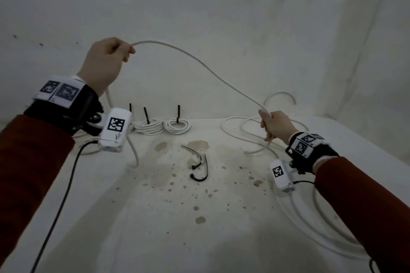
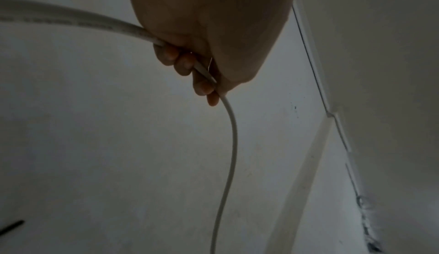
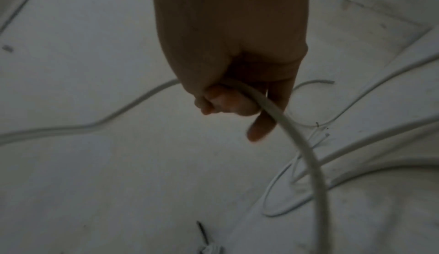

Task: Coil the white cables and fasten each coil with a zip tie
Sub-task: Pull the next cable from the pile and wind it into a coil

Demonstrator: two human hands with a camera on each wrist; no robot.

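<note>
Head view: white cable (image 1: 199, 62) arcs from raised left hand (image 1: 104, 62) down-right to right hand (image 1: 275, 125)

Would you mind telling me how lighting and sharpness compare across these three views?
Head view: dim but even, white cable crisp, edges bowed by the wide lens. Left wrist view: dark, left hand underexposed. Right wrist view: murky, right hand shadowed, background cables soft.

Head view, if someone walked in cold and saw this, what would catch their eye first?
The white cable arching through the air, held high by the left hand and lower by the right hand, its slack looping over the table at right. Next, the tied coils at the table's back edge, black ties upright, and two loose zip ties mid-table.
</note>
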